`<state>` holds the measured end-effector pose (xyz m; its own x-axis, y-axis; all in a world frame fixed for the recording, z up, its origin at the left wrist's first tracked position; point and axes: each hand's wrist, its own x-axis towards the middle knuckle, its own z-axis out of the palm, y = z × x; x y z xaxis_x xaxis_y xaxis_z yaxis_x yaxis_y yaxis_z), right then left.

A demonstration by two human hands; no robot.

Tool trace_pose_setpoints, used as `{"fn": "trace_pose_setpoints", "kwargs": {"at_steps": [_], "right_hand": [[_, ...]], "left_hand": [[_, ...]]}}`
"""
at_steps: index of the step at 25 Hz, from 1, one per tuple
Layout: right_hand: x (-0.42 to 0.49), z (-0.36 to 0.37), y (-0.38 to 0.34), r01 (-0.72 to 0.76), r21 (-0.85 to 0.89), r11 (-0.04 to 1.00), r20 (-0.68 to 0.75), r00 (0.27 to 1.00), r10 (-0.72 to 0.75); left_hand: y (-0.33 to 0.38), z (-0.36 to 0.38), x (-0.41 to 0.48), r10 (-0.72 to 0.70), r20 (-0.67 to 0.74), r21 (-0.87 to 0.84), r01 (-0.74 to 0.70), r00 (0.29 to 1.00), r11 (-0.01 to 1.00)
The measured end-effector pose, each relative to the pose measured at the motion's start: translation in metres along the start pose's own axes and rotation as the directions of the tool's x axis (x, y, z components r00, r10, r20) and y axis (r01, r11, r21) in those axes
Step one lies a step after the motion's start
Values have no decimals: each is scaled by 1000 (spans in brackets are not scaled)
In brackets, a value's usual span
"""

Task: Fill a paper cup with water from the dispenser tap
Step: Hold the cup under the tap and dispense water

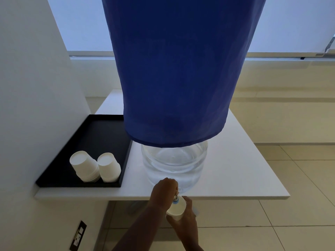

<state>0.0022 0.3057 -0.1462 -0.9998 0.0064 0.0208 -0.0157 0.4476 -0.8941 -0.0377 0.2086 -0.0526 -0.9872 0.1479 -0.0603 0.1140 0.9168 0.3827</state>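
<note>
While the right hand (186,217) holds a paper cup (176,207), the jug (174,163) holds water.

1 head view, facing forward-down, close above dispenser (175,87) tap.

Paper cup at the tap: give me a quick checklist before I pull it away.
1. Paper cup held under the tap: ok.
2. Right hand gripping the cup: ok.
3. Left hand on the tap: ok.
4. Water level in the cup: cannot tell.
5. Water flowing or stopped: cannot tell.
6. Water left in the jug: ok.
</note>
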Motion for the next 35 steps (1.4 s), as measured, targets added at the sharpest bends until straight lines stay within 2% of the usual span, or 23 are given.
{"fn": "trace_pose_setpoints", "kwargs": {"at_steps": [6,15,26,35], "right_hand": [[-1,0,-2,3,-13,1000,1,1000,-3],[0,0,-1,-9,0,1000,4,1000,9],[1,3,-5,-28,-9,1000,75,997,29],[-3,6,-3,-5,20,1000,-32,999,5]], "left_hand": [[4,-2,1,-21,8,37,21,1000,999],[2,-2,1,-29,-9,-8,29,1000,1000],[2,-3,1,0,18,18,0,1000,1000],[2,-4,1,-7,15,29,7,1000,1000]]}}
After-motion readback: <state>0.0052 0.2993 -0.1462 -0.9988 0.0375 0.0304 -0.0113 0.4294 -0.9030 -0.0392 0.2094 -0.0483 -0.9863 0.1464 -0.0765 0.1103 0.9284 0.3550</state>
